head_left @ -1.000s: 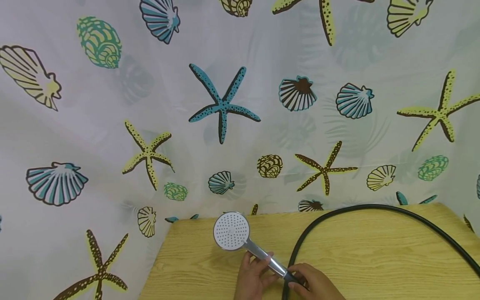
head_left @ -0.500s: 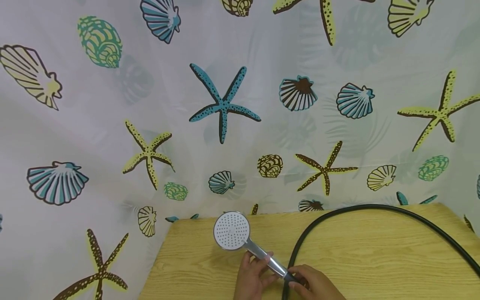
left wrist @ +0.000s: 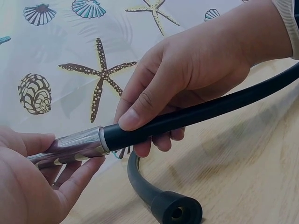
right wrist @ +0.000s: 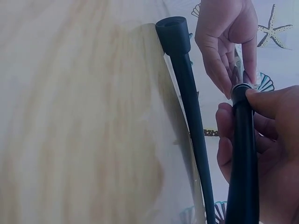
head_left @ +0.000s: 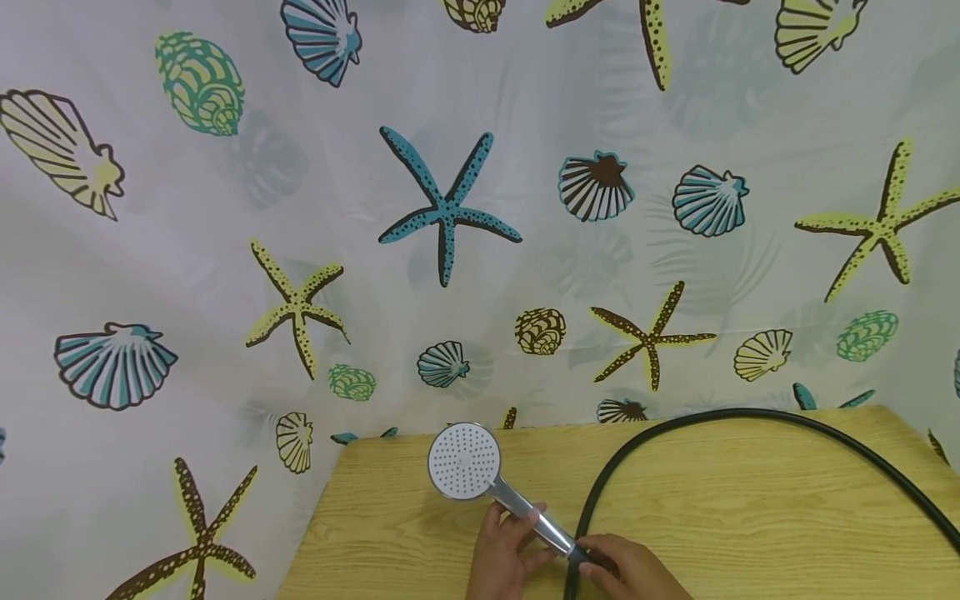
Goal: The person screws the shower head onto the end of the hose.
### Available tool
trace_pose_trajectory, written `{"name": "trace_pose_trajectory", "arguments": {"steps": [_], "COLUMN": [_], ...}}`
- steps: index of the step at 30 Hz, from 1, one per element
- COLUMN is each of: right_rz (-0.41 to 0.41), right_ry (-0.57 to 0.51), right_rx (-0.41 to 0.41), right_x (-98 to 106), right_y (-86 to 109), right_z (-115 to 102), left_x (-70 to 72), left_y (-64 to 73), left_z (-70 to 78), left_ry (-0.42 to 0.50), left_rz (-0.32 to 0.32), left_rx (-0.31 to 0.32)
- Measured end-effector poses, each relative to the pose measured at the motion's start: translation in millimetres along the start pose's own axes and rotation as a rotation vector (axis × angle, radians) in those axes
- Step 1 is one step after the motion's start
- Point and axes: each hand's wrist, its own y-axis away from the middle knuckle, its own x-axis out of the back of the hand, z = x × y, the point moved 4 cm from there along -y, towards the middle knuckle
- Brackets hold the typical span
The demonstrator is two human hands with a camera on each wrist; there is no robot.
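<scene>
A chrome shower head (head_left: 463, 461) with a round, white, dotted face points up and left above the wooden table. My left hand (head_left: 502, 554) holds its handle, thumb on one side and fingers on the other, clearest in the left wrist view. My right hand (head_left: 628, 571) pinches the black hose (left wrist: 210, 110) close to the handle's lower end. There the hose's end meets the chrome rim; how far it is joined I cannot tell. The hose's other end, a wide black connector (right wrist: 173, 35) with a hole in it, shows in both wrist views.
The wooden table (head_left: 750, 500) lies beneath both hands. The hose curves over its back right and runs off the right edge. A pale curtain (head_left: 517, 275) printed with starfish and shells hangs behind the table and along both sides.
My right hand has dipped very slightly at the hose end. The shower head and my left hand are practically still.
</scene>
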Motion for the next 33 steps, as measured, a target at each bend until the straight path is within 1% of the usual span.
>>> {"name": "trace_pose_trajectory", "arguments": {"steps": [11,18,25,29,33], "right_rz": [-0.024,-0.046,-0.063,-0.073,-0.077], "right_ry": [-0.077,-0.129,-0.113,-0.122,-0.127], "right_rx": [-0.029,-0.039,-0.007,0.004,0.006], "right_x": [0.5,-0.1,0.3,-0.2,-0.5], "right_y": [0.4,0.1,-1.3,-1.7,-2.0], "right_z": [5.0,4.2,4.5,5.4,5.4], "left_x": [1.8,2.0,1.1,0.2,0.4], "left_y": [-1.1,-0.5,0.0,1.3,-0.3], "left_z": [0.6,2.2,3.7,4.7,2.7], "left_ry": [-0.002,-0.001,0.001,0.001,0.01], "left_rz": [0.004,0.009,0.006,0.002,0.001], "left_rx": [0.016,0.007,-0.004,-0.007,-0.008]}}
